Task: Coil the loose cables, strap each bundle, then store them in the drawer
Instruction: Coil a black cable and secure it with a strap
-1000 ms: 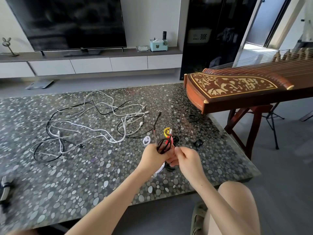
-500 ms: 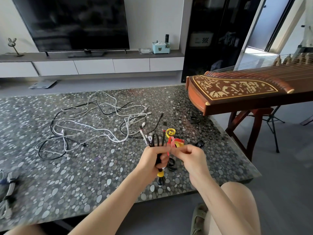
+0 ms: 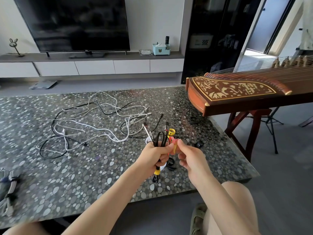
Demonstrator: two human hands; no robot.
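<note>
So far, only a small part of the job looks done. The left hand (image 3: 156, 154) is curled tight round one folded black cable bundle (image 3: 160, 138), just right of the middle of the frame. One yellow strap (image 3: 157, 172) is already round its low end. The right hand (image 3: 192, 158) pinches one red strap (image 3: 174, 145) between finger and thumb, right beside the bundle, so I think strapping is the step going on.

At the lower left edge lie what may be finished bundles (image 3: 10, 185), too blurry to count. The loose cables (image 3: 94, 128) sit in one tangled pile at the middle left of the table (image 3: 84, 175). Some are white and some black, and I cannot count them.

Spare ones lie near the hands: one yellow ring (image 3: 171, 132) and, I think, three black straps (image 3: 199, 144). The drawers (image 3: 94, 67) at the top are all closed, so storing looks not yet begun.
</note>
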